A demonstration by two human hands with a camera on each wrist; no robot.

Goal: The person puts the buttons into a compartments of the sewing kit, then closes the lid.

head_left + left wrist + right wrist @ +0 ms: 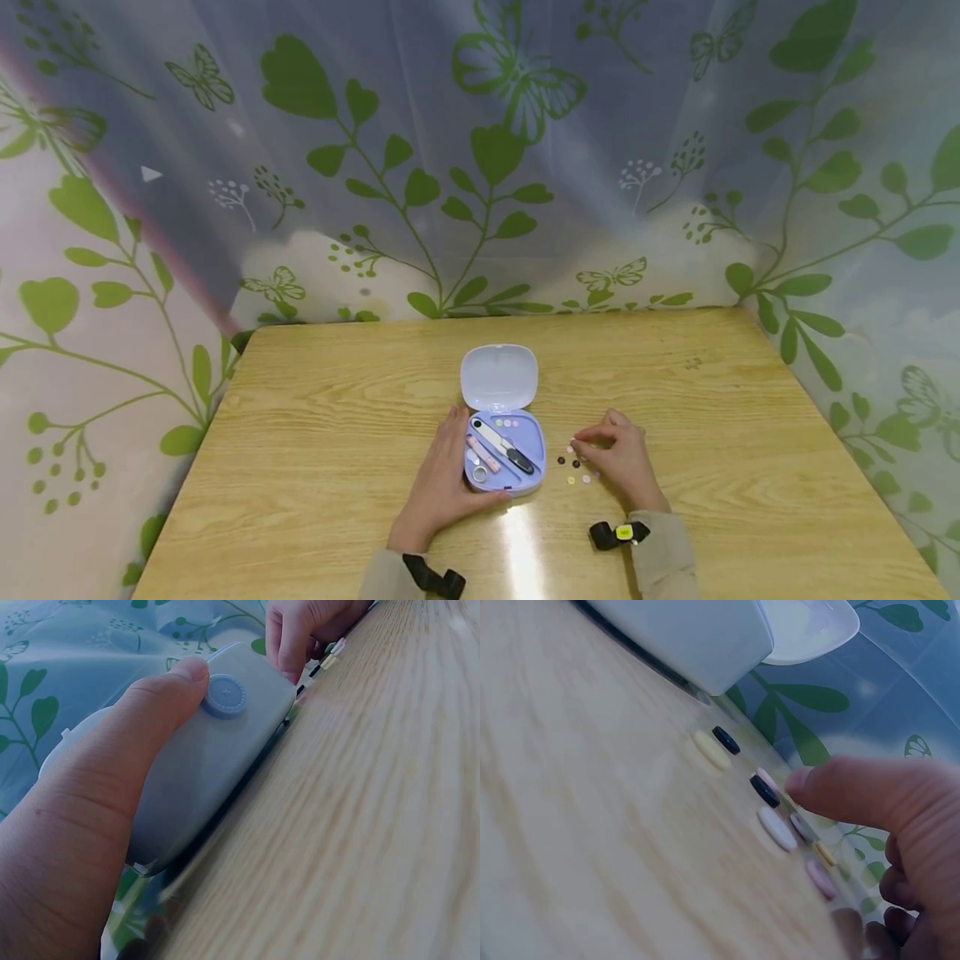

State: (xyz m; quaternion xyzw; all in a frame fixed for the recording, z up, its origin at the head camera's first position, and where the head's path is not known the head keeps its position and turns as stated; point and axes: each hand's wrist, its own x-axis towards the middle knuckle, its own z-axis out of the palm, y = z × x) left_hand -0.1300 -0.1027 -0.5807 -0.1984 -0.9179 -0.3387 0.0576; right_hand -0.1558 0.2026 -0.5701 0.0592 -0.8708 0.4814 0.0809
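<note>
An open lilac case (531,485) stands on the table, holding small scissors or a cutter with a black end (517,458), a pink-and-white strip (483,455), a ring-shaped item (479,474) and several pale buttons (507,423). My left hand (442,483) grips its left side and front edge; in the left wrist view the thumb of the left hand (112,765) lies by a round blue knob (225,696). My right hand (622,458) pinches a small pale button (573,440) between thumb and forefinger, just above loose buttons (576,464); the right wrist view hides the forefinger.
The case's white lid (499,377) is raised towards the back. Black, yellow, white and pink buttons (778,829) lie flat to the right of the case. A patterned curtain (465,208) hangs behind the wooden table (322,400) and on both sides.
</note>
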